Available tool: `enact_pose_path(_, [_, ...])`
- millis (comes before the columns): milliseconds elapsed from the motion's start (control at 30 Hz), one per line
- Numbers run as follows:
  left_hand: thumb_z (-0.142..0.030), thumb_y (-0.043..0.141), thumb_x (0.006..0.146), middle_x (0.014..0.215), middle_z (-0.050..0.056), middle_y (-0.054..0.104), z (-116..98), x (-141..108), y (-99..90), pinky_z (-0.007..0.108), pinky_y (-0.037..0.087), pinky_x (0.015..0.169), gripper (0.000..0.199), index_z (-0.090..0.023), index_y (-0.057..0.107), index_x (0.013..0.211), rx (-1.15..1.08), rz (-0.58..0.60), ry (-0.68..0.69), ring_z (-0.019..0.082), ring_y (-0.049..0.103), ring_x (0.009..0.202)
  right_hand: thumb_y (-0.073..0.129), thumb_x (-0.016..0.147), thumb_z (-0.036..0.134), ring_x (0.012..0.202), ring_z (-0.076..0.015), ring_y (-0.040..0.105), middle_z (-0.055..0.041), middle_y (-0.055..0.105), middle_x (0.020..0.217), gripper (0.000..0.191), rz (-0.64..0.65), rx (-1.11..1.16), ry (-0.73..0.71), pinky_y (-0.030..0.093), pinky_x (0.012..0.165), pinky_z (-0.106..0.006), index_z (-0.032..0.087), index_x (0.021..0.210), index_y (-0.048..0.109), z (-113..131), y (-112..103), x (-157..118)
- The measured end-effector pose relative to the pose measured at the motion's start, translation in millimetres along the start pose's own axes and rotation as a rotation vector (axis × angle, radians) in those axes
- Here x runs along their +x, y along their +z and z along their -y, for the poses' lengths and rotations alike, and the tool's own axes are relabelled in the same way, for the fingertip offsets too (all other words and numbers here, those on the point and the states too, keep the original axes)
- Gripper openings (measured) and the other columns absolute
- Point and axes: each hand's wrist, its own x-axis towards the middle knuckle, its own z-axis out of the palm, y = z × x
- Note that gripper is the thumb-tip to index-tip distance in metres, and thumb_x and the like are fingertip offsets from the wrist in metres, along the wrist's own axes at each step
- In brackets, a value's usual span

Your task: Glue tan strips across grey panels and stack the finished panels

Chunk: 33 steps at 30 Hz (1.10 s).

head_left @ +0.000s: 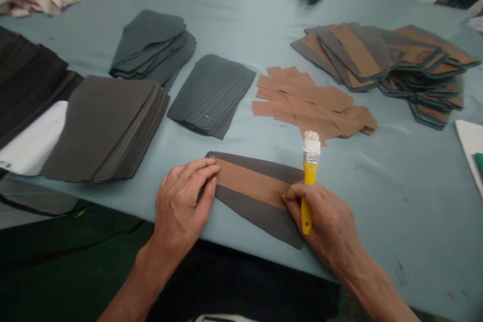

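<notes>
Pressing left fingers (198, 175), held together, onto a tan-striped dark panel (251, 183) on the tabletop (377, 221), right fingers (298, 193) wrapped round a yellow brush (310, 173), separate dark stacks (211, 95) and tan strips (302, 103) left ahead, a striped pile (385, 55) done beyond

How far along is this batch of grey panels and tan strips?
Done: the pile at far right shows tan strips already on grey panels. In hand: the left hand presses a tan strip on a dark grey panel, and the right hand grips a yellow-handled brush. Left: the loose tan strips and the stacks of plain grey panels.
</notes>
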Motion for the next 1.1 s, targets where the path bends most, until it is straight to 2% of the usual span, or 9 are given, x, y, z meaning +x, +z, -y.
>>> enact_pose_path(200, [-0.018, 0.056, 0.105, 0.128, 0.006, 0.078, 3, -4, -0.1, 0.043, 0.053, 0.09, 0.023, -0.022, 0.072, 0.121, 0.013, -0.034, 0.047, 0.026, 0.071, 0.108, 0.052, 0.104, 0.015, 0.063, -0.0167, 0.062, 0.0007, 0.064, 0.074, 0.015, -0.05, -0.054, -0.067, 0.044, 0.061, -0.027, 0.023, 0.092, 0.056, -3, 4, -1])
enact_pose_path(400, [-0.016, 0.057, 0.105, 0.131, 0.007, 0.077, 3, -4, -4.2, 0.042, 0.054, 0.097, 0.022, -0.02, 0.069, 0.123, -0.02, -0.03, 0.046, 0.024, 0.07, 0.114, 0.052, 0.106, 0.016, 0.064, -0.0177, 0.062, -0.0005, 0.062, 0.075, 0.014, -0.084, -0.08, -0.145, 0.045, 0.063, -0.029, 0.022, 0.094, 0.057, -4, 3, 0])
enact_pose_path(533, [-0.017, 0.057, 0.105, 0.128, 0.008, 0.076, 2, -2, -9.4, 0.04, 0.056, 0.102, 0.024, -0.019, 0.068, 0.126, -0.072, -0.028, -0.009, 0.023, 0.071, 0.118, 0.051, 0.107, 0.016, 0.062, -0.0169, 0.061, 0.0002, 0.06, 0.073, 0.015, -0.083, -0.032, -0.161, 0.045, 0.062, -0.029, 0.022, 0.094, 0.057, -4, 1, 0])
enact_pose_path(700, [-0.018, 0.057, 0.104, 0.124, 0.009, 0.075, 2, 1, -18.0, 0.038, 0.059, 0.098, 0.026, -0.019, 0.066, 0.129, -0.06, -0.087, -0.103, 0.021, 0.074, 0.109, 0.053, 0.107, 0.016, 0.063, -0.0167, 0.065, -0.0011, 0.066, 0.076, 0.011, -0.099, 0.028, -0.15, 0.048, 0.062, -0.029, 0.023, 0.099, 0.056, -5, -5, -4])
enact_pose_path(900, [-0.014, 0.057, 0.104, 0.123, 0.009, 0.076, -17, 1, -20.8, 0.042, 0.055, 0.102, 0.026, -0.022, 0.063, 0.128, 0.106, -0.131, 0.027, 0.023, 0.071, 0.115, 0.058, 0.105, 0.02, 0.081, -0.0212, 0.077, -0.0046, 0.079, 0.094, 0.006, -0.136, 0.049, -0.07, 0.056, 0.072, -0.035, 0.025, 0.105, 0.059, -3, -15, -7])
enact_pose_path(1100, [-0.012, 0.06, 0.102, 0.126, 0.01, 0.075, -44, -6, -8.7, 0.039, 0.051, 0.11, 0.03, -0.018, 0.061, 0.132, -0.038, -0.033, 0.144, 0.021, 0.068, 0.124, 0.062, 0.102, 0.015, 0.081, -0.022, 0.078, -0.0029, 0.082, 0.097, 0.013, -0.096, 0.118, -0.019, 0.055, 0.064, -0.033, 0.027, 0.103, 0.057, 5, -17, -8])
